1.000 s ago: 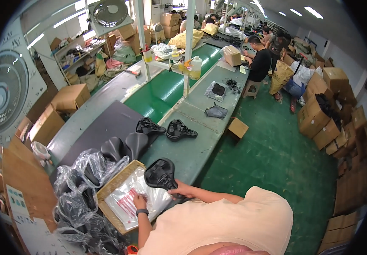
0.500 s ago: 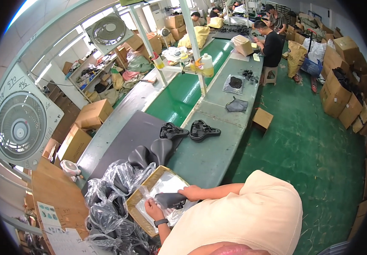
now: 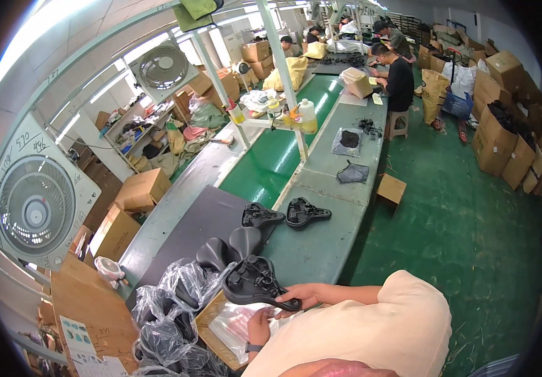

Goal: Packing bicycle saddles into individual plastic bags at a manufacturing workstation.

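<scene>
My right hand (image 3: 300,296) grips a black bicycle saddle (image 3: 252,281) by its narrow nose. The saddle is held above the box, its underside with rails and clamp facing up. Lower down, my left hand (image 3: 259,328), with a dark wristband, is closed at the edge of a clear plastic bag (image 3: 232,322); its fingertips are partly hidden. The bag lies over an open yellow-brown box (image 3: 211,339). Just beyond stand two smooth black saddles (image 3: 244,241). Farther along the bench, two more saddles (image 3: 307,213) lie underside up.
Plastic-wrapped saddles (image 3: 167,320) are heaped left of the box. A dark mat (image 3: 189,220) covers part of the bench, beside a green conveyor belt (image 3: 265,163). A grey pouch-like piece (image 3: 352,173) and a carton (image 3: 390,188) are to the right. A person in black (image 3: 400,81) sits farther off.
The saddle has come up out of the box in my right hand and now shows its underside. My left hand has shifted right, apart from the saddle. The view has tilted slightly.
</scene>
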`<state>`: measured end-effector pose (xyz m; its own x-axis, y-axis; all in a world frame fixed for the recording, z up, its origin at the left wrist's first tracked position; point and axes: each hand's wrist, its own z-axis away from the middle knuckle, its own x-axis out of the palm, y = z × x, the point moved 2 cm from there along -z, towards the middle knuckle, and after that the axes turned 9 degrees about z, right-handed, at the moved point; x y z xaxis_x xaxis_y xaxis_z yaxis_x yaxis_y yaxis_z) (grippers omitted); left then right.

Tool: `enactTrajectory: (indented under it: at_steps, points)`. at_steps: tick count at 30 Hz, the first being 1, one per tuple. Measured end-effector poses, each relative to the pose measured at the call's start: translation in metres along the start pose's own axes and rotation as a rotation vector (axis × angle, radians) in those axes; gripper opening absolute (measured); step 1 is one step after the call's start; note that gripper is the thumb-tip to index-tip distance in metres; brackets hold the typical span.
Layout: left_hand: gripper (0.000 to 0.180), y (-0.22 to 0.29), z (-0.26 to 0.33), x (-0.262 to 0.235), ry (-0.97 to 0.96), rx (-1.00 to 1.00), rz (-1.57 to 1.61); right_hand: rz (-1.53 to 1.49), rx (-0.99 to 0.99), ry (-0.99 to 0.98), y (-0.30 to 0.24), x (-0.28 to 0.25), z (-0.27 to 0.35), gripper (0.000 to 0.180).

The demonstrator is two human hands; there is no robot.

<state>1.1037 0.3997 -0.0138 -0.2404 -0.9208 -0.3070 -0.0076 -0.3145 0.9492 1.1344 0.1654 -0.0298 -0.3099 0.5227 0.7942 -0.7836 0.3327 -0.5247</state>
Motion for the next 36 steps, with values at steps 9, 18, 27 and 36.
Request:
enactTrajectory:
  at_steps: [9,18,27,36]
  points:
    - [0.027,0.009,0.010,-0.006,0.084,-0.303,0.684,-0.166,-0.069,0.113,-0.001,0.006,-0.001,0.033]
    - [0.014,0.048,0.009,-0.050,0.279,-0.283,1.105,0.084,-0.310,0.065,-0.045,0.047,-0.022,0.042]
    - [0.028,0.012,0.013,-0.165,0.328,0.170,1.543,0.111,-0.400,0.034,-0.086,0.050,-0.038,0.050]
    - [0.021,0.023,-0.098,-0.147,0.504,-0.354,0.780,0.606,-0.304,0.174,-0.127,0.033,-0.052,0.091]
